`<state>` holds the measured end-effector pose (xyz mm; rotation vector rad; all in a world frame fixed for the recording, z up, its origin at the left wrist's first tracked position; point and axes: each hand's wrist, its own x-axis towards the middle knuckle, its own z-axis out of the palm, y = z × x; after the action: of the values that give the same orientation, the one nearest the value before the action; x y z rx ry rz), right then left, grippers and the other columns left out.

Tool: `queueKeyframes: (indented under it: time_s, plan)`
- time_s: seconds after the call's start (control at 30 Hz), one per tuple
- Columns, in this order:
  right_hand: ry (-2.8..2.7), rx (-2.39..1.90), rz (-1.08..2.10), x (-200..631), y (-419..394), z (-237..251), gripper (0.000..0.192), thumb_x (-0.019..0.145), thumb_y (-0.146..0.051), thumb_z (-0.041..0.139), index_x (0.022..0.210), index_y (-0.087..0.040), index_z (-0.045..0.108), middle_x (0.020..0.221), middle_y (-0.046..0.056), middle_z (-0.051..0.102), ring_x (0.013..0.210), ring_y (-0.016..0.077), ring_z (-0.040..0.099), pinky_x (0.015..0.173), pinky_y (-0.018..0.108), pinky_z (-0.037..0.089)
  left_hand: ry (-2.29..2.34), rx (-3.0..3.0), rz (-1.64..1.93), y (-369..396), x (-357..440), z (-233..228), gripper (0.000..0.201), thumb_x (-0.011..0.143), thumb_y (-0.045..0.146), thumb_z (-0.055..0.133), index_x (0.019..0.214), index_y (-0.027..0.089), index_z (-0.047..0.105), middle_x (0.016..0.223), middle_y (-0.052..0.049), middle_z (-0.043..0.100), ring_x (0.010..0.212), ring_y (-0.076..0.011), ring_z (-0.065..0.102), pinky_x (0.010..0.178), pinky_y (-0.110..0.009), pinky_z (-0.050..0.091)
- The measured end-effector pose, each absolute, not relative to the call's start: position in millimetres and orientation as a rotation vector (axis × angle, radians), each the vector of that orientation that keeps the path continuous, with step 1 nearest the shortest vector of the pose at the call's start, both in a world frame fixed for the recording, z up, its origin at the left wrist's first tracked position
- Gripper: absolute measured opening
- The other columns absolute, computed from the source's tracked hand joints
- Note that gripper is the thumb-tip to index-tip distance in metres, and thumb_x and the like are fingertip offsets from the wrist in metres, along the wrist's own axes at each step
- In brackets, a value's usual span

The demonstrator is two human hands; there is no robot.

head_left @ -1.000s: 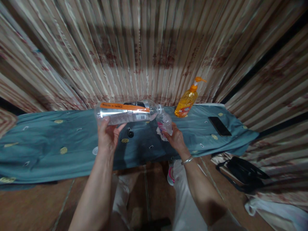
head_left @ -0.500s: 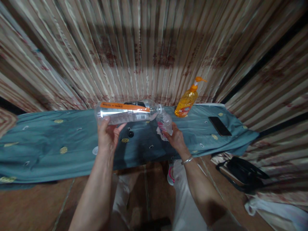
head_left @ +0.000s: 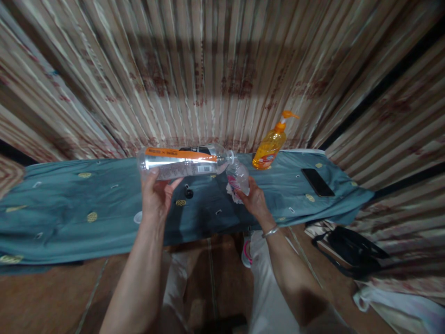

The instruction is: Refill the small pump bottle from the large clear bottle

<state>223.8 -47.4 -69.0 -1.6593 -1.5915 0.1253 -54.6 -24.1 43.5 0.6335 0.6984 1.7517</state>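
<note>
My left hand (head_left: 156, 195) is closed around the lower part of a large clear plastic bottle (head_left: 181, 162) with an orange and silver label. The bottle is tipped on its side above the cloth, its neck pointing right. At that neck sits the top of a smaller clear plastic bottle (head_left: 239, 175) with pink print. My right hand (head_left: 253, 197) grips this smaller bottle from the right, and the fingers partly hide it. Whether liquid is passing between the two bottles, I cannot tell. Below the large bottle, a small black cap-like piece (head_left: 188, 193) lies on the cloth.
A pump bottle of yellow liquid (head_left: 269, 146) stands at the back right of the green cloth-covered table (head_left: 62, 204). Right of it lies a black phone (head_left: 317, 182). A white round disc (head_left: 137, 217) is near the front edge. On the floor rests a black bag (head_left: 354, 248).
</note>
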Motion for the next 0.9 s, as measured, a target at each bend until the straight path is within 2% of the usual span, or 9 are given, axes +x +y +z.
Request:
queueKeyframes:
  time_s: [0.23,0.4,0.5,0.9]
  plan:
    - [-1.604,-1.669,0.122,224.4,-47.8,-69.1,0.060,0.092,-0.050,0.063,0.137,-0.011,0.054,0.118,0.023,0.077,0.105,0.0338,0.076,0.085,0.043,0.061,0.711,0.668,1.756,-25.3,-53.1,44.8,0.053,0.060,0.038,0.089,0.106,0.021,0.067,0.109,-0.008,0.076,0.105,-0.0294,0.070,0.085,-0.046,0.064]
    - [-1.596,-1.681,0.138,223.9,-47.7,-67.8,0.061,0.092,-0.048,0.064,0.138,-0.010,0.054,0.118,0.023,0.077,0.104,0.0344,0.077,0.086,0.043,0.061,0.753,0.715,1.725,-26.0,-54.9,44.5,0.059,0.060,0.042,0.088,0.112,0.023,0.067,0.125,-0.011,0.072,0.127,-0.0385,0.062,0.093,-0.054,0.061]
    - [-1.595,-1.681,0.138,223.6,-48.0,-67.2,0.061,0.091,-0.047,0.065,0.138,-0.010,0.053,0.120,0.024,0.076,0.107,0.0346,0.076,0.088,0.044,0.061,0.757,0.744,1.710,-26.5,-56.0,44.4,0.060,0.061,0.043,0.088,0.114,0.024,0.067,0.132,-0.013,0.069,0.136,-0.0406,0.056,0.095,-0.054,0.061]
    - [-1.595,-1.662,0.130,223.1,-48.3,-67.0,0.060,0.093,-0.050,0.063,0.137,-0.011,0.055,0.119,0.023,0.077,0.106,0.0340,0.076,0.086,0.043,0.061,0.747,0.742,1.721,-25.7,-55.7,43.6,0.052,0.064,0.042,0.087,0.110,0.027,0.070,0.120,-0.009,0.073,0.122,-0.0332,0.067,0.089,-0.047,0.063]
